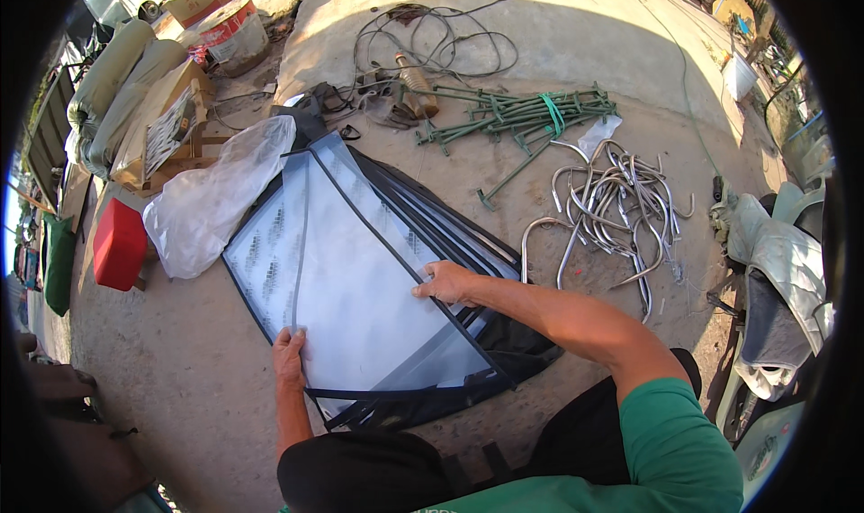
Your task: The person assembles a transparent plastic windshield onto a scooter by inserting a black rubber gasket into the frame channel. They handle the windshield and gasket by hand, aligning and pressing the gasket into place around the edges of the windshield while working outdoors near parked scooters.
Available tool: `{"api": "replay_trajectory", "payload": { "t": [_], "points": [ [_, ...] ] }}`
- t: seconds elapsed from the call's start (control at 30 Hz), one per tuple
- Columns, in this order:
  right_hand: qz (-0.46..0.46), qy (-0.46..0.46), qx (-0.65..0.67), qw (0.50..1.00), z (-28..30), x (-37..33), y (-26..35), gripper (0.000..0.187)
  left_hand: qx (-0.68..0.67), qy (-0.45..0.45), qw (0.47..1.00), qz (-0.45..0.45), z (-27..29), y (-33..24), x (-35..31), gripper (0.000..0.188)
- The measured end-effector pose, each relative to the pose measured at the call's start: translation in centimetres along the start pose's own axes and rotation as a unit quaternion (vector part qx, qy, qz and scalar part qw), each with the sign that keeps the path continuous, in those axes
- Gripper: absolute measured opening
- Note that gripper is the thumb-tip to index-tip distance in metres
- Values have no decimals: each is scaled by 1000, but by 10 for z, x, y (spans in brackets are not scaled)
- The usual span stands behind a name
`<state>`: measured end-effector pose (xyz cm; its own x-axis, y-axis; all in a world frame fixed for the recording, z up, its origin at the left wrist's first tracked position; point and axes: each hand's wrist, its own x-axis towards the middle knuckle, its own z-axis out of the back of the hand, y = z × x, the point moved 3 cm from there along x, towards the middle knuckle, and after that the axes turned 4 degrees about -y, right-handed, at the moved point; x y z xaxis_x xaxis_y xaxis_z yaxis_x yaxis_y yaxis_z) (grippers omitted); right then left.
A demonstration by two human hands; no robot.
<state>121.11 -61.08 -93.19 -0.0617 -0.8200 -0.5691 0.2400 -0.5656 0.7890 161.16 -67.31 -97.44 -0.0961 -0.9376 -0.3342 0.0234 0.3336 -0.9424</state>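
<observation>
A stack of clear plastic panels [355,283] with black edging lies on the concrete in front of my knees. At its lower left side, my left hand [289,355] grips the rim of a panel, with the thumb on top. My right hand [445,283] reaches across from the right and is closed on the dark-edged strip that runs diagonally over the upper panel. Beneath and to the right, black fabric [517,337] and more black-edged panels show in part. My fingertips under the sheets are hidden.
Bent metal tubes [621,207] lie right of the stack, with green metal rods [522,117] beyond. A crumpled translucent bag [211,198] and a red block [119,245] are at left. A cable [441,36] coils at the back; a covered scooter [778,288] stands far right.
</observation>
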Motion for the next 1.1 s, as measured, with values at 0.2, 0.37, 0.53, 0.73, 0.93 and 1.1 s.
{"api": "replay_trajectory", "payload": {
  "t": [0.2, 0.37, 0.53, 0.73, 0.93, 1.1],
  "points": [
    [-139, 24, 42, 989, -11, 3, -66, 48, 100, -48, 994, 23, 42, 37, -9, 11],
    [49, -187, -265, 945, 30, 5, -66, 42, 100, -112, 988, 44, 63, 47, -6, 14],
    [44, -199, -302, 931, 47, 9, -72, 39, 310, -182, 933, -28, 75, 40, -6, 26],
    [48, -198, -295, 933, 47, 9, -76, 34, 346, -225, 910, -38, 61, 27, -16, 29],
    [11, -205, -145, 968, 49, 30, -95, 33, 243, -234, 941, 6, 76, 38, -14, 23],
    [-60, -131, 9, 990, 62, 42, -98, 23, 126, -256, 958, 8, 85, 31, -13, 17]
  ]
}}
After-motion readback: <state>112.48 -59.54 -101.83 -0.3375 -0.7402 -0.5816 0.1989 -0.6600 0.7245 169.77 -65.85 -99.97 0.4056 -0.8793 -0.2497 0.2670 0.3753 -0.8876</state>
